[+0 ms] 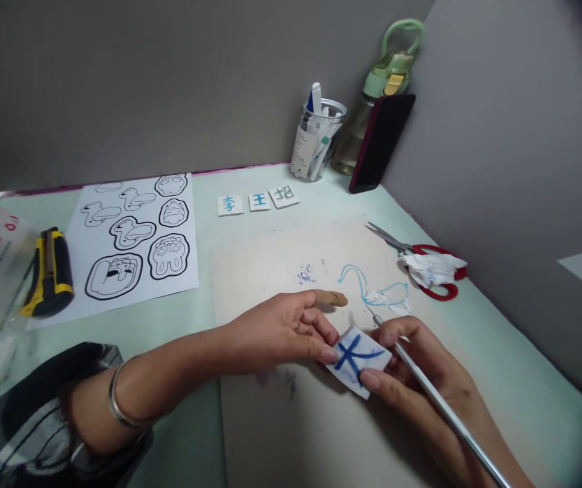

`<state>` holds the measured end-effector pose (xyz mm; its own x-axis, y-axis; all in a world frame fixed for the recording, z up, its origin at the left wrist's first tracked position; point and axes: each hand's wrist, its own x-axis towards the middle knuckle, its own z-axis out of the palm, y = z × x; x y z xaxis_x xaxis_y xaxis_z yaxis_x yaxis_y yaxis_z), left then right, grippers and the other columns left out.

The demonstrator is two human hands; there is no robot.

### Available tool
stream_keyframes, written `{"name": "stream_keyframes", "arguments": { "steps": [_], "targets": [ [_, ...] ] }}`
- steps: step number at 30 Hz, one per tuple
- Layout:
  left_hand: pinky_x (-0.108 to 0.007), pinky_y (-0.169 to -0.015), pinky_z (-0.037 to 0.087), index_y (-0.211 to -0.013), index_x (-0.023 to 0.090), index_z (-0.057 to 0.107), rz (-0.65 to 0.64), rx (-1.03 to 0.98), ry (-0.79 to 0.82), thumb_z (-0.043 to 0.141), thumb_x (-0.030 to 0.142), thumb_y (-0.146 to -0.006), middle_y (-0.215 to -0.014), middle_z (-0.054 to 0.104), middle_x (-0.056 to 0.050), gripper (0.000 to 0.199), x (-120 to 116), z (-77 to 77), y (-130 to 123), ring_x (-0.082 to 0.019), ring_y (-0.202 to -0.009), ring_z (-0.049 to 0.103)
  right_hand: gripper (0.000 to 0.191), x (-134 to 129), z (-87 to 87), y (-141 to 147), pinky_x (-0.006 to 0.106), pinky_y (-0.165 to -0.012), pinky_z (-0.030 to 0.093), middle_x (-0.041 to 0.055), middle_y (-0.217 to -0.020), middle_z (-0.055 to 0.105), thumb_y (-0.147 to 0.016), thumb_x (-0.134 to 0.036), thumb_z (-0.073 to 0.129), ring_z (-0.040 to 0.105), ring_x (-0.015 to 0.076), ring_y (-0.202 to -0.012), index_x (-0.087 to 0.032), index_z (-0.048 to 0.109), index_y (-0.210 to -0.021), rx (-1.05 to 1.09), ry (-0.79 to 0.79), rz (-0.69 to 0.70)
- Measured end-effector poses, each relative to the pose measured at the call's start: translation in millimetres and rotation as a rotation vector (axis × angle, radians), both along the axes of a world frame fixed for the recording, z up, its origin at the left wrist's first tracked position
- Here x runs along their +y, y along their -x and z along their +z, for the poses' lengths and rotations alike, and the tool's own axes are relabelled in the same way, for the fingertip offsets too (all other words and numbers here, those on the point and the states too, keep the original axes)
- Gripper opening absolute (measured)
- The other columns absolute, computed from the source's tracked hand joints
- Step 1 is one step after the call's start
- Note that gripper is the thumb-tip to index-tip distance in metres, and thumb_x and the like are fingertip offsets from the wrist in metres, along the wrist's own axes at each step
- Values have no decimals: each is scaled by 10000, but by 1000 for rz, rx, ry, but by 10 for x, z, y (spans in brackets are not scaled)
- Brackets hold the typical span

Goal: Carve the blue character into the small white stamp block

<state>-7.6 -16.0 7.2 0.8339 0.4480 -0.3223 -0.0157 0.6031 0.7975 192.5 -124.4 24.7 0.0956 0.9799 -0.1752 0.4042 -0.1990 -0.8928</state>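
Note:
Between both hands I hold a small white square tile (355, 362), tilted above the board, with a dark blue character drawn on it. My left hand (298, 329) pinches its left edge between thumb and fingers; the index finger, wrapped in a tan covering, points out to the right. My right hand (418, 379) grips the tile's right side with the thumb on its face. A slim silver craft knife (438, 400) also lies in the right hand, its tip pointing up and left. Beneath is a beige board (265, 440) with blue ink smudges and a light-blue swan outline (357, 278).
Red-handled scissors (423, 251) with crumpled white paper lie at right. Behind stand a pen jar (316, 142), a green-topped bottle (367, 115) and a phone (382, 142). Three character tiles (259, 202) sit farther back. A yellow-black box cutter (49, 274) and printed sheet (138, 251) lie left.

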Motion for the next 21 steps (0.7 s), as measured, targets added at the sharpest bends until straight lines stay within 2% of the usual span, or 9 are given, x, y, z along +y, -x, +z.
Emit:
{"name": "stream_keyframes", "arguments": {
  "steps": [3, 5, 8, 11, 14, 16, 18, 21],
  "targets": [
    [-256, -777, 477, -1422, 148, 457, -1, 33, -28, 779, 66, -746, -884, 653, 0, 754, 21, 26, 10, -120, -808, 646, 227, 20, 33, 12, 222, -422, 451, -60, -591, 575, -838, -385, 725, 556, 139, -468, -263, 539, -886, -33, -31, -19],
    [-269, -787, 479, -1422, 167, 460, 5, 63, -65, 794, 95, -748, -911, 672, -9, 756, 27, 43, 16, -133, -821, 653, 197, 28, 40, 7, 247, -473, 511, -24, -660, 655, -832, -378, 730, 638, 171, -539, -262, 586, -899, -97, -143, -63],
    [-294, -792, 486, -1432, 167, 460, -16, 108, -146, 783, 158, -777, -941, 713, -40, 731, -2, 43, 12, -170, -857, 667, 162, 14, -17, -31, 317, -636, 581, 46, -834, 739, -901, -397, 651, 720, 239, -749, -264, 651, -993, -150, -310, -236],
    [-318, -808, 503, -1438, 169, 472, -52, 174, -318, 708, 182, -838, -996, 737, -74, 645, -54, 8, -6, -196, -908, 669, 246, -20, -136, -96, 352, -669, 562, 50, -799, 707, -972, -439, 539, 689, 244, -731, -263, 693, -1048, -117, -386, -359],
    [-333, -853, 513, -1428, 181, 489, -40, 230, -575, 717, 186, -844, -1151, 691, -101, 627, -63, -12, 7, -195, -953, 642, 279, -39, -213, -143, 322, -612, 519, 42, -778, 659, -963, -465, 549, 633, 216, -687, -261, 736, -937, -83, -500, -309],
    [-366, -952, 477, -1436, 193, 477, -63, 247, -824, 814, 223, -780, -1232, 644, -100, 738, -32, -1, 48, -225, -1066, 589, 258, -40, -194, -150, 283, -592, 495, 31, -782, 643, -965, -427, 565, 610, 190, -693, -265, 739, -865, -92, -539, -228],
    [-398, -1036, 412, -1477, 211, 416, -126, 252, -1063, 887, 240, -706, -1262, 621, -87, 904, 9, 11, 93, -261, -1174, 514, 228, -39, -132, -138, 245, -594, 494, 14, -775, 636, -978, -361, 567, 602, 164, -691, -275, 730, -844, -119, -499, -126],
    [-392, -1013, 399, -1515, 214, 336, -182, 233, -1233, 892, 253, -708, -1207, 632, -75, 981, 22, -31, 107, -266, -1134, 512, 130, -44, -40, -97, 211, -591, 512, 1, -796, 668, -956, -311, 608, 631, 153, -700, -282, 712, -884, -173, -394, -47]
  ]
}}
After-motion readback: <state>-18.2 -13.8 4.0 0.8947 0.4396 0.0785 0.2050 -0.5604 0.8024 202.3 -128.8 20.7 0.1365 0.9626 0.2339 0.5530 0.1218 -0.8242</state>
